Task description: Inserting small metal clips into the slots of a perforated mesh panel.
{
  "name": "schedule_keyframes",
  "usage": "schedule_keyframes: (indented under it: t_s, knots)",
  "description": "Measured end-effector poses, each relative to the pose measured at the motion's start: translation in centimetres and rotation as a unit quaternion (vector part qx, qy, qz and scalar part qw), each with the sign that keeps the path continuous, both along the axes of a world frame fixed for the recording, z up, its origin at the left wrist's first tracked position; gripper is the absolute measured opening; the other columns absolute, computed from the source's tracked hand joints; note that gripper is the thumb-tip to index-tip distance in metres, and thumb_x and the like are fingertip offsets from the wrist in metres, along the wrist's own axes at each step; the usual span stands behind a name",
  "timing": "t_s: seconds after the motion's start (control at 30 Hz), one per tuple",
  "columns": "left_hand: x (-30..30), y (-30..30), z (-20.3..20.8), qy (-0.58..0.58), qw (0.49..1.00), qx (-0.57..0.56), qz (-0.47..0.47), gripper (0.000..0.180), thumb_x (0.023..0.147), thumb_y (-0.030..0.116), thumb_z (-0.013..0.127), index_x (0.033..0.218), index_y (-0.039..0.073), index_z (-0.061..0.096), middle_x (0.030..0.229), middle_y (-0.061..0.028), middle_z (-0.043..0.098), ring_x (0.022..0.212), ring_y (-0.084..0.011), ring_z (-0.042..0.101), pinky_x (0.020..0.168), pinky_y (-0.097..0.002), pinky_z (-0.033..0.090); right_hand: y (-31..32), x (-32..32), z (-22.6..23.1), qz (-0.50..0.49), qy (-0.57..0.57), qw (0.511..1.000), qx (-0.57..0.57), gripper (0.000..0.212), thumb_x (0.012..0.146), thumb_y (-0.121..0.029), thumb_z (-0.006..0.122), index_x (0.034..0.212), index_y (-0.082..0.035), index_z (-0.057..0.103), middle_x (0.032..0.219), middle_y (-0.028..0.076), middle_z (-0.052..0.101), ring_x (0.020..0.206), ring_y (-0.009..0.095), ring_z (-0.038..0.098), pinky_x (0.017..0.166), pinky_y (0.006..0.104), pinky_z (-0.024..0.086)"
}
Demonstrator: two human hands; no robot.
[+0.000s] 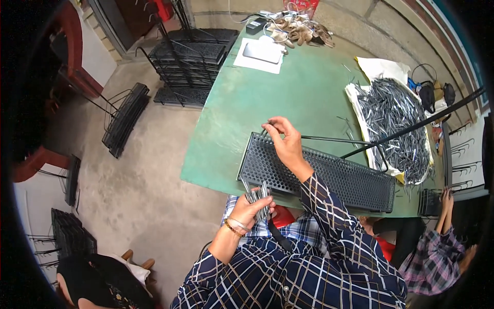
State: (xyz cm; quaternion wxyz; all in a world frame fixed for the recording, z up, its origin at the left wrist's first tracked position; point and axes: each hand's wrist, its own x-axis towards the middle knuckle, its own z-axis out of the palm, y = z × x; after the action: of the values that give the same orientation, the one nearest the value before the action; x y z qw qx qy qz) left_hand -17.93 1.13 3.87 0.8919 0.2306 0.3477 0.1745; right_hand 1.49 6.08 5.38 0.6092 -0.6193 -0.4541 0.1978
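Note:
A long black perforated metal tray (pixel 329 175) lies on the near edge of the green table, with a black rod frame (pixel 378 141) rising from it. My left hand (pixel 252 206) is closed round a bunch of thin silvery metal rods (pixel 260 198), just below the tray's left end. Over the tray's far left corner, my right hand (pixel 286 141) has thumb and forefinger pinched together. A small piece seems to be at its fingertips, but it is too small to name. To the right of the tray, a white sack (pixel 353 105) lies open, heaped with similar metal pieces.
A flat device (pixel 262 52) rests on white paper at the back of the green table (pixel 231 129). Brown gloves (pixel 303 31) and cables lie behind it. Stacked black trays (pixel 188 62) stand on the floor to the left. Other people are at the lower left and right, one person's hands (pixel 446 206) by another tray.

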Motion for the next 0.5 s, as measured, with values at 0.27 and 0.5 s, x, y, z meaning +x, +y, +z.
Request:
schedule_keyframes:
  t_s: [0.27,0.5]
  knots:
    - [-0.3,0.9,-0.3,-0.004,0.999,0.000,-0.038,0.018,0.080,0.002,0.065,0.095,0.002,0.054,0.079,-0.0080,0.063,0.071,-0.0165,0.063,0.061,-0.0289,0.054,1.1,-0.5,-1.9,0.009,-0.042,0.999,-0.002,0.018,0.084,-0.013,0.061,0.095,0.001,0.057,0.083,0.013,0.066,0.075,0.019,0.065,0.067,0.0286,0.049]
    - [-0.2,0.7,0.0,-0.012,0.999,0.014,-0.045,0.019,0.080,0.002,0.064,0.097,0.001,0.054,0.080,-0.0064,0.061,0.073,-0.0152,0.062,0.065,-0.0281,0.053,0.9,-0.4,-3.0,0.034,-0.099,0.994,-0.007,0.015,0.084,-0.010,0.060,0.096,-0.001,0.057,0.086,0.013,0.063,0.080,0.024,0.064,0.067,0.0308,0.050]
